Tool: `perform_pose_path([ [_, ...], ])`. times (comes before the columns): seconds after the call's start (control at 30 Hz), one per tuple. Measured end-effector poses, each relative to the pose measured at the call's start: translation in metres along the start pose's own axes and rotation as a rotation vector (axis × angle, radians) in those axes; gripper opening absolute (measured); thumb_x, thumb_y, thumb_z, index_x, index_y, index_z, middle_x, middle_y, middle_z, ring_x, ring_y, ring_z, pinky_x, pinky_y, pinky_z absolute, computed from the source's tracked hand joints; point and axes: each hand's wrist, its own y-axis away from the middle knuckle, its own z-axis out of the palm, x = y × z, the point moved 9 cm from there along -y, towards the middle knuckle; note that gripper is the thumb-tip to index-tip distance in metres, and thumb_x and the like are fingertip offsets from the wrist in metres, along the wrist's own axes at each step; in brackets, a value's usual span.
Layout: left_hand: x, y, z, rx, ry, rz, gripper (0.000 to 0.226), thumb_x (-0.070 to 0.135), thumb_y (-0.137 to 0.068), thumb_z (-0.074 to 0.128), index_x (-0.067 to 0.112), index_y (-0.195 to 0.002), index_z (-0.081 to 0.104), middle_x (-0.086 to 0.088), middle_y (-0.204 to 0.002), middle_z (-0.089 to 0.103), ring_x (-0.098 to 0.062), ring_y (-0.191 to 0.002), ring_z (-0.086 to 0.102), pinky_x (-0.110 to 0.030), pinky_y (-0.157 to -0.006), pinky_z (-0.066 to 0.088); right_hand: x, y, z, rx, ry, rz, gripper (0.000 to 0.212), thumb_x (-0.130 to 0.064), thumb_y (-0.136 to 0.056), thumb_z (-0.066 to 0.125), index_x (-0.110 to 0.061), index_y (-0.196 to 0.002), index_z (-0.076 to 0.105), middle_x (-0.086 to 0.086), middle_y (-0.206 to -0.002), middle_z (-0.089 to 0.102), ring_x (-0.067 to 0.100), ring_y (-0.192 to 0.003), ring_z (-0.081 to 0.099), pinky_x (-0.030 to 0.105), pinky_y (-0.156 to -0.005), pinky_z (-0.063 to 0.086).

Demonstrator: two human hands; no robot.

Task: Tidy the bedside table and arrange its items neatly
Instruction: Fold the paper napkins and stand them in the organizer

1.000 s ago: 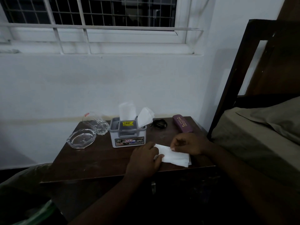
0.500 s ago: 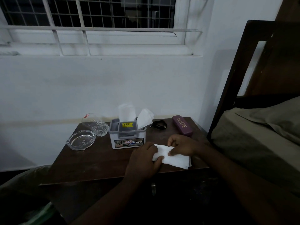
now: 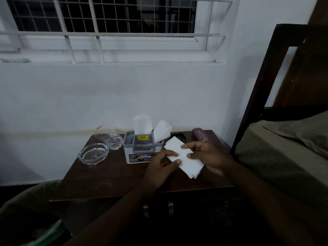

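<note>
A folded white tissue is held above the dark wooden bedside table, tilted with one end toward the wall. My left hand pinches its near edge and my right hand grips its right side. Behind my hands stands a grey and white tissue holder box with two white tissues sticking up from it. A clear glass ashtray and a tipped clear glass lie at the table's left. A maroon spectacle case and a small black object sit at the back right.
A bed with an olive sheet and a dark wooden headboard stands close on the right. A white wall and a barred window lie behind the table. A green plastic-lined bin sits at the lower left. Two drawer handles are below the tabletop.
Both hands have lifted the folded tissue off the tabletop and turned it, so it now hangs tilted in front of the tissue holder box.
</note>
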Motion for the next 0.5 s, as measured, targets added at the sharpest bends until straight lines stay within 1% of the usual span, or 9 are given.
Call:
perform_pose_path([
  [0.03, 0.003, 0.0, 0.001, 0.024, 0.043, -0.008, 0.017, 0.009, -0.081, 0.075, 0.01, -0.097, 0.07, 0.0, -0.101, 0.072, -0.009, -0.091, 0.069, -0.022, -0.074, 0.056, -0.001, -0.001, 0.003, -0.011, -0.031, -0.008, 0.033, 0.011, -0.086, 0.06, -0.007, -0.112, 0.069, 0.015, -0.116, 0.069, 0.03, -0.108, 0.066, 0.043, -0.092, 0.055],
  [0.1, 0.011, 0.0, 0.002, 0.059, 0.064, 0.013, 0.015, 0.005, -0.08, 0.075, 0.006, -0.095, 0.072, -0.001, -0.096, 0.074, -0.01, -0.089, 0.07, -0.02, -0.072, 0.055, -0.004, -0.001, 0.007, -0.019, -0.085, -0.035, 0.035, 0.012, -0.086, 0.059, -0.007, -0.113, 0.069, 0.013, -0.119, 0.069, 0.03, -0.112, 0.065, 0.045, -0.094, 0.054],
  [0.2, 0.022, -0.003, 0.0, 0.094, 0.014, 0.049, 0.018, 0.004, -0.076, 0.078, 0.004, -0.094, 0.074, 0.006, -0.089, 0.074, -0.006, -0.084, 0.071, -0.019, -0.069, 0.055, -0.009, 0.0, 0.013, -0.026, -0.129, -0.095, 0.037, 0.011, -0.085, 0.061, -0.008, -0.115, 0.068, 0.011, -0.121, 0.069, 0.029, -0.116, 0.063, 0.046, -0.098, 0.051],
  [0.3, 0.035, -0.008, -0.009, 0.152, -0.08, 0.108, 0.022, 0.014, -0.072, 0.083, 0.013, -0.092, 0.075, 0.009, -0.093, 0.072, -0.004, -0.087, 0.069, -0.026, -0.074, 0.059, -0.021, 0.002, 0.025, -0.063, -0.144, -0.171, 0.047, 0.009, -0.084, 0.064, -0.012, -0.126, 0.062, 0.007, -0.125, 0.067, 0.023, -0.117, 0.063, 0.041, -0.097, 0.052],
  [0.37, 0.047, -0.014, -0.022, 0.219, -0.183, 0.15, 0.026, 0.019, -0.069, 0.085, 0.021, -0.092, 0.073, 0.009, -0.099, 0.071, -0.008, -0.091, 0.068, -0.034, -0.076, 0.06, -0.028, 0.003, 0.028, -0.043, -0.111, -0.207, 0.057, 0.008, -0.083, 0.066, -0.016, -0.133, 0.055, 0.001, -0.128, 0.065, 0.016, -0.116, 0.063, 0.035, -0.089, 0.055],
  [0.43, 0.065, -0.021, -0.042, 0.288, -0.312, 0.218, 0.033, 0.018, -0.067, 0.086, 0.025, -0.095, 0.071, 0.007, -0.101, 0.07, -0.014, -0.089, 0.069, -0.04, -0.074, 0.06, -0.032, 0.003, 0.028, 0.004, -0.046, -0.227, 0.063, 0.005, -0.083, 0.067, -0.021, -0.138, 0.049, -0.003, -0.131, 0.063, 0.013, -0.109, 0.065, 0.032, -0.08, 0.056],
  [0.5, 0.085, -0.026, -0.068, 0.362, -0.399, 0.297, 0.04, 0.015, -0.066, 0.084, 0.028, -0.1, 0.068, 0.007, -0.102, 0.066, -0.021, -0.088, 0.068, -0.047, -0.074, 0.059, -0.032, 0.002, 0.024, 0.059, 0.005, -0.231, 0.063, 0.002, -0.084, 0.068, -0.024, -0.138, 0.049, -0.004, -0.133, 0.06, 0.014, -0.101, 0.067, 0.033, -0.078, 0.054],
])
